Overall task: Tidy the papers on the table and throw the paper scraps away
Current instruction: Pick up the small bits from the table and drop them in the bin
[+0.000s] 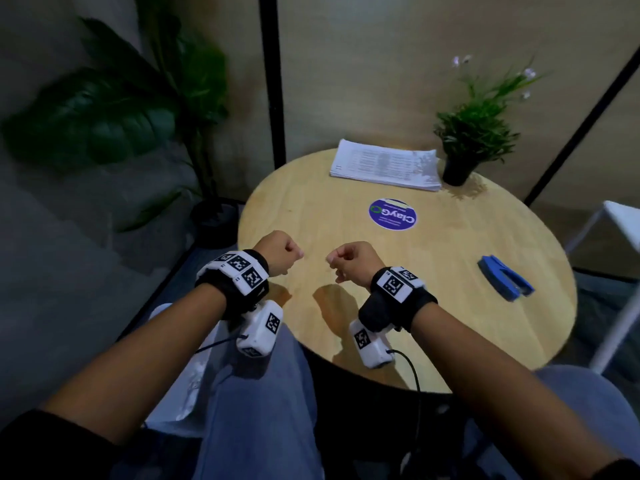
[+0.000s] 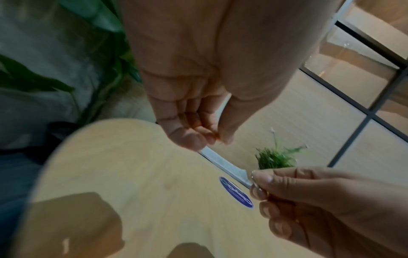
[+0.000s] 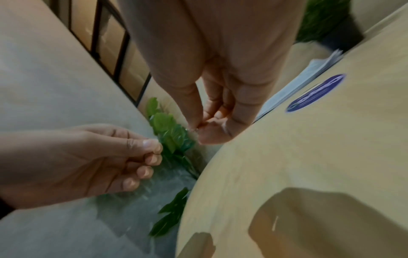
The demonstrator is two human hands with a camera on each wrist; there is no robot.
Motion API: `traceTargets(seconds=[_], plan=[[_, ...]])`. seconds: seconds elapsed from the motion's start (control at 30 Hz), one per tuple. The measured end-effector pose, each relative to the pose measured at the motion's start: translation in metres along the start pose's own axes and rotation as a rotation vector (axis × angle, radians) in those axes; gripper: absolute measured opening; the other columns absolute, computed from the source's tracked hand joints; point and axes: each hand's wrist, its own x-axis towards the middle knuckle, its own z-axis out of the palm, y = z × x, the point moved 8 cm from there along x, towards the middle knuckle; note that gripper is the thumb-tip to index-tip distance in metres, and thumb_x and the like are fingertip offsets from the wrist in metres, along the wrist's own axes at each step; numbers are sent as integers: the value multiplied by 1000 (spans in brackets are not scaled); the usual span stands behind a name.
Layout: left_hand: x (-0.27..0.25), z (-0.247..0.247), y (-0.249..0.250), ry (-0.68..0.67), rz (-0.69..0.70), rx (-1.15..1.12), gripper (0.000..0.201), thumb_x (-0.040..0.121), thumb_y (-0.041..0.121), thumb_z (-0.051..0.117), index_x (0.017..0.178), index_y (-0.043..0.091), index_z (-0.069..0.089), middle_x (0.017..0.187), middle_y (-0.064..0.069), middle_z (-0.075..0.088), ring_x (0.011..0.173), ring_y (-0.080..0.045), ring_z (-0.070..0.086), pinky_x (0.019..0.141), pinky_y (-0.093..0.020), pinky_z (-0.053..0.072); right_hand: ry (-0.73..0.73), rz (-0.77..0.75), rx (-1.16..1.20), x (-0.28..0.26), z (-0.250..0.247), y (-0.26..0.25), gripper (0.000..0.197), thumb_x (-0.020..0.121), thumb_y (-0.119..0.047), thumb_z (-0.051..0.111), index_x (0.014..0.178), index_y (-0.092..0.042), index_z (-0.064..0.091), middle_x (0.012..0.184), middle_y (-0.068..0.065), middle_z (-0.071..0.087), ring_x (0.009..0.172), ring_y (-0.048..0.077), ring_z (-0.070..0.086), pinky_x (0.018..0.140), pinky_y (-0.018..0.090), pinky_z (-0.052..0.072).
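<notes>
A squared-up stack of printed papers (image 1: 384, 164) lies at the far side of the round wooden table (image 1: 311, 209). No loose scraps show on the tabletop. My left hand (image 1: 280, 249) and right hand (image 1: 349, 259) hover side by side over the near edge, both curled into loose fists a short gap apart. In the left wrist view the left hand (image 2: 198, 136) has its thumb against its curled fingers, with the papers (image 2: 223, 164) beyond. In the right wrist view the right hand (image 3: 207, 129) is curled the same way. I see nothing held in either.
A blue stapler (image 1: 505, 277) lies at the table's right. A round blue sticker (image 1: 393, 214) marks the middle. A small potted plant (image 1: 474, 133) stands beside the papers. A large leafy plant (image 1: 114, 109) is on the floor at left, a white frame (image 1: 620, 220) at right.
</notes>
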Motion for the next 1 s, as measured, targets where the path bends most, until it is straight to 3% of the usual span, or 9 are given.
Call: traceTargets(seconds=[0.17, 0.27, 0.37, 0.5, 0.67, 0.73, 0.8, 0.9, 1.0], plan=[[-32, -64, -81, 82, -106, 21, 39, 92, 17, 56, 54, 12, 50, 54, 0, 48, 54, -15, 47, 61, -24, 40, -138, -49, -97, 17, 99, -53, 16, 91, -5, 55, 79, -4, 65, 64, 2, 55, 54, 15, 54, 72, 38, 56], [-49, -91, -131, 113, -192, 33, 30, 89, 17, 59, 61, 8, 54, 52, -5, 47, 54, -17, 46, 65, -27, 40, -217, -65, -176, 22, 161, -77, 27, 90, -9, 57, 64, -13, 60, 61, 1, 55, 57, 18, 56, 70, 36, 57], [-62, -110, -178, 133, -270, 33, 27, 88, 14, 58, 62, 8, 53, 53, -6, 48, 50, -15, 46, 53, -23, 41, -307, -74, -255, 27, 217, -93, 32, 87, -13, 61, 57, -22, 58, 60, 1, 59, 62, 20, 60, 75, 39, 58], [-77, -121, -229, 124, -357, 2, 28, 87, 11, 57, 59, 8, 52, 51, -5, 48, 46, -13, 45, 41, -15, 38, -449, -48, -405, 29, 269, -94, 16, 85, -10, 65, 69, -10, 69, 51, -8, 61, 45, 2, 59, 66, 31, 58], [-84, -112, -268, 69, -409, -24, 27, 81, 8, 65, 55, 11, 58, 52, -1, 53, 48, -12, 47, 51, -22, 41, -452, 1, -611, 32, 300, -82, 15, 75, -14, 74, 81, -1, 74, 84, 10, 75, 80, 22, 72, 77, 40, 60], [-84, -108, -275, 46, -412, -19, 24, 79, 10, 69, 57, 11, 60, 56, -1, 57, 51, -13, 51, 57, -24, 45, -445, 36, -656, 34, 306, -77, 13, 74, -14, 74, 73, -1, 72, 88, 12, 75, 82, 23, 72, 77, 39, 60], [-84, -106, -281, 40, -412, -11, 16, 76, 12, 72, 61, 11, 66, 60, -1, 62, 54, -14, 55, 62, -26, 48, -492, 47, -685, 34, 315, -72, 11, 78, -13, 73, 80, -2, 74, 93, 11, 75, 86, 20, 72, 81, 37, 59], [-84, -103, -288, 24, -413, -10, 9, 75, 7, 71, 67, 11, 73, 67, -1, 68, 60, -15, 60, 62, -24, 50, -525, 78, -666, 34, 322, -68, 9, 79, -14, 73, 76, -6, 76, 84, 12, 76, 79, 22, 73, 78, 37, 60], [-83, -99, -295, 14, -432, -25, 24, 74, 1, 71, 56, 17, 70, 77, -8, 74, 58, -16, 62, 63, -27, 56, -503, 80, -697, 34, 326, -66, 12, 68, -15, 82, 63, -12, 71, 72, 8, 74, 71, 20, 73, 72, 34, 61]])
